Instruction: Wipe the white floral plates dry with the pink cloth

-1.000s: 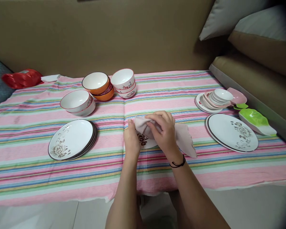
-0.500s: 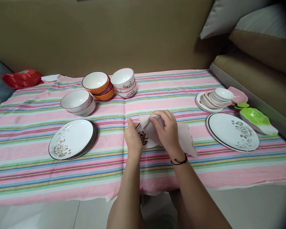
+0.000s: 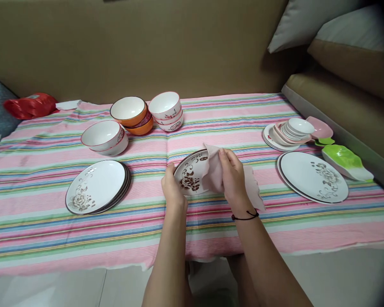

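A white plate (image 3: 196, 168) with a brown flower pattern and dark rim is tilted up in front of me. My left hand (image 3: 173, 187) grips its left edge, thumb near the rim. My right hand (image 3: 233, 177) is closed around a pale pink cloth (image 3: 215, 168), which lies over the plate's right part and hides it. More of the cloth hangs down to the right of that hand. To the left rests a stack of flowered plates (image 3: 97, 185); to the right lie similar white plates (image 3: 307, 175).
Stacked bowls, orange (image 3: 129, 110) and white (image 3: 164, 106), stand at the back left, with more white bowls (image 3: 102, 134) before them. Small dishes (image 3: 296, 128) and a green leaf-shaped dish (image 3: 342, 157) sit at the right. A striped cloth (image 3: 147, 230) covers the surface.
My right hand has moved right with the cloth, uncovering more of the plate's flower pattern. My left hand has shifted slightly left and down with the plate.
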A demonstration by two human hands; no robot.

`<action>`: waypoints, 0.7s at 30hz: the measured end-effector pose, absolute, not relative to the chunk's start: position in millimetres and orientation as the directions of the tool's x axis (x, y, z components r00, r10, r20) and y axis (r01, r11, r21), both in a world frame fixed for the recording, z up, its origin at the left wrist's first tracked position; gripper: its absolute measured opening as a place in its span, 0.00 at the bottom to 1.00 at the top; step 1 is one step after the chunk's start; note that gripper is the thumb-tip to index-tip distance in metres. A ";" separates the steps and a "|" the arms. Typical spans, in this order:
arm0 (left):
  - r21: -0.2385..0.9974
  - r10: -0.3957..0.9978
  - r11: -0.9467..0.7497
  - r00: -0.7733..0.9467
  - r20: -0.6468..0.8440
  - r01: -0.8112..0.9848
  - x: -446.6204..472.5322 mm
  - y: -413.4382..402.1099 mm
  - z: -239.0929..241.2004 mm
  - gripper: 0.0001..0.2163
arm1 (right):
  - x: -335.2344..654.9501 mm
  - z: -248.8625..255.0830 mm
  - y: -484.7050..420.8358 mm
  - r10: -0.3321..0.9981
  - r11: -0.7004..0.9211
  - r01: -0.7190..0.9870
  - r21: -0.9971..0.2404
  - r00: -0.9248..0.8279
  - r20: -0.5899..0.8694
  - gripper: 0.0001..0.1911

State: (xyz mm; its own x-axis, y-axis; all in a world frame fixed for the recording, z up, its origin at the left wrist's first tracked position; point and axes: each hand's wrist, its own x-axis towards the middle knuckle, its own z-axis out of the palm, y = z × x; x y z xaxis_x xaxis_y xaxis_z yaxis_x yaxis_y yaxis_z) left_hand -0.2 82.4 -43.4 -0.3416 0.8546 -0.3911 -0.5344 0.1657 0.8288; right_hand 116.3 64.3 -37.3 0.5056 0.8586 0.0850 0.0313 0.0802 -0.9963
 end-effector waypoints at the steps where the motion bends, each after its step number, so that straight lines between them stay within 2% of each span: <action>1: 0.815 0.862 0.157 -0.325 -0.388 -0.558 -0.3 82.8 -43.7 0.13 | 115.4 -36.4 63.8 0.855 0.089 0.057 -0.994 0.508 0.106 0.19; 4: 0.829 0.895 0.157 -0.277 -0.349 -0.537 -1.3 82.1 -45.0 0.12 | 113.3 -33.6 61.6 0.833 0.149 0.169 -0.974 0.509 0.216 0.17; 6: 0.871 0.921 0.168 -0.241 -0.305 -0.462 -1.8 80.3 -45.9 0.12 | 112.5 -32.2 59.8 0.810 0.222 0.294 -0.930 0.475 0.343 0.16; 8: 0.912 0.949 0.170 -0.186 -0.253 -0.374 -1.7 77.9 -46.3 0.13 | 111.6 -30.8 57.8 0.776 0.279 0.449 -0.849 0.415 0.474 0.14; 11: 0.952 0.970 0.139 -0.158 -0.187 -0.271 -0.9 75.1 -45.9 0.15 | 108.3 -28.0 54.8 0.740 0.293 0.639 -0.711 0.320 0.592 0.12; 15: 0.968 0.964 0.122 -0.206 -0.168 -0.218 0.7 75.6 -45.1 0.15 | 101.6 -24.4 53.2 0.729 0.287 0.753 -0.592 0.230 0.645 0.11; 21: 0.900 0.913 0.167 -0.281 -0.296 -0.403 5.0 81.1 -48.3 0.12 | 99.0 -25.2 56.8 0.736 0.209 0.704 -0.678 0.343 0.583 0.13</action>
State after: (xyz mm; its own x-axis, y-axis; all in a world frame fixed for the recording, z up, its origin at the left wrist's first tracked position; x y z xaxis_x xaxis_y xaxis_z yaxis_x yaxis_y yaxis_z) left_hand 5.0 81.1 -48.3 -0.2805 0.9132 -0.2956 -0.4031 0.1674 0.8997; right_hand 99.0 56.8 -25.2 0.3434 0.7361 0.5833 0.7043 0.2091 -0.6784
